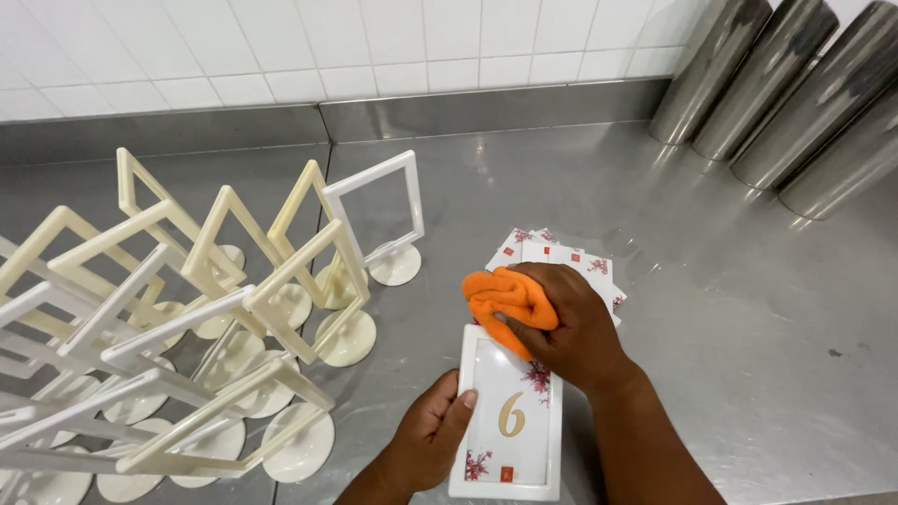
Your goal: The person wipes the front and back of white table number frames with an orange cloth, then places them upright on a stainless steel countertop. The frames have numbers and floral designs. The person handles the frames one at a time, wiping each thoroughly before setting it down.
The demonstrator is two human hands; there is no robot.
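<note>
Right hand (571, 327) fisted on cloth (505, 297)

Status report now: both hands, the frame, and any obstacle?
Left hand steadies white rectangular card frame. Right hand presses orange cloth on it. Printed cards beyond; nothing blocking.

Your left hand (435, 430): bare, no glove, no ring, no watch in view. Your right hand (566, 327): bare too, no glove, no ring visible. Both forearms uncovered up to bottom edge of frame; no sleeve, no cuff, no band showing at wrists. Fingernails short, plain, one visible on left thumb, one on right thumb. Rest of your body outside view; nothing worn shows anywhere in frame.
</note>
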